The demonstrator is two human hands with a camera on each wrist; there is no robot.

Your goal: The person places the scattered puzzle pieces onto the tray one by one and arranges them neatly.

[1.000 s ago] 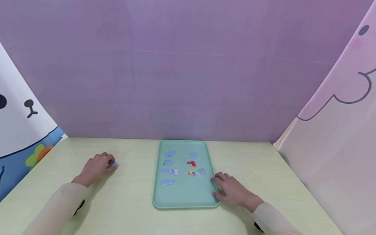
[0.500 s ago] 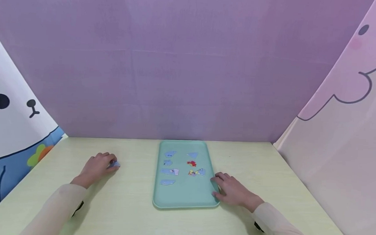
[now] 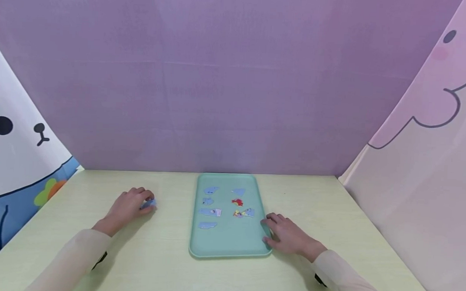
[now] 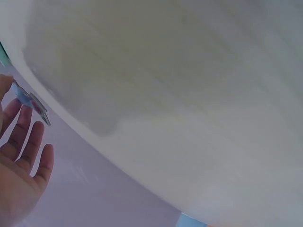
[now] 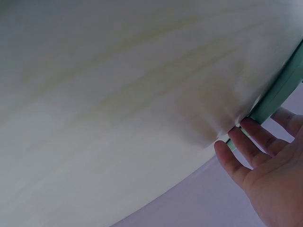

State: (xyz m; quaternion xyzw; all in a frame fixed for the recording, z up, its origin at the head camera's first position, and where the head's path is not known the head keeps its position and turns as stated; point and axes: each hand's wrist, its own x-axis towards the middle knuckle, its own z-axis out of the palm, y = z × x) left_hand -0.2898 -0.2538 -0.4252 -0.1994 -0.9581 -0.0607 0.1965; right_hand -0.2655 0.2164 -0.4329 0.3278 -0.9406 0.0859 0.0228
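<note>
Left of the tray, my left hand [image 3: 130, 204] pinches a flat, light-blue puzzle piece [image 3: 148, 204] between thumb and fingers. The left wrist view shows a reddish patch on the puzzle piece [image 4: 35, 103], whose lower end sticks out past the fingertips; the other fingers of the left hand [image 4: 23, 165] are spread. A mint-green tray [image 3: 228, 247] lies in the middle of the table, and my right hand [image 3: 289, 235] rests at its right rim with relaxed fingers. In the right wrist view, the fingertips of the right hand [image 5: 270, 161] touch the tray's side [image 5: 279, 92].
Several blue puzzle pieces lie in a left column on the tray, among them one with a pale end [image 3: 210, 212]. The right column has a red piece [image 3: 237, 202] and a yellow-and-blue one [image 3: 243, 213]. A purple cloth [image 3: 220, 84] hangs behind the pale wooden table [image 3: 165, 264].
My left hand has moved to the right across the table with the puzzle piece, closer to the tray. The right hand and the tray have stayed in place.
</note>
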